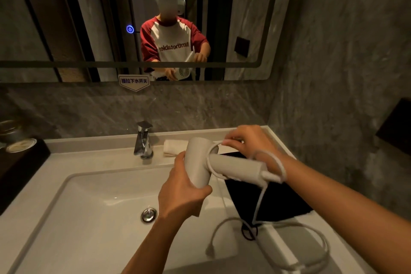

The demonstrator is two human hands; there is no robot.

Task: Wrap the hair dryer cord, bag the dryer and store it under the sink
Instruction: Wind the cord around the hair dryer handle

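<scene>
The left hand (pixel 180 191) is wrapping its fingers and thumb round the barrel of the white hair dryer (pixel 198 162), holding it in the air over the right side of the basin (pixel 89 196). The handle is pointing off toward the right wrist. The right hand (pixel 249 140) is pinching the cord (pixel 222 224) between thumb and fingertips just behind the barrel, and a turn is lying round the top of the handle. Another loop is hanging by the wrist, and the slack is trailing down onto the countertop (pixel 100 153), with the plug (pixel 209 250) dangling at the basin's edge. The dryer is looking like smooth matte plastic, rigid, probably light, a fat cylinder meeting a thinner tube. That barrel grip is reading as the sensible hold, since it leaves the handle free as a spool. The cord is looking rubbery and springy, so I'm expecting the turns to loosen unless they are pulled taut and the plug end is tucked in. Under the handle the black bag (pixel 284 202) is lying flat on the counter. It is looking like soft, limp cloth, with what seems to be a drawstring curling at its near corner, and its mouth will likely need spreading open. A chrome faucet (pixel 143 140) and a folded pale towel (pixel 171 147) are sitting behind the dryer.
</scene>
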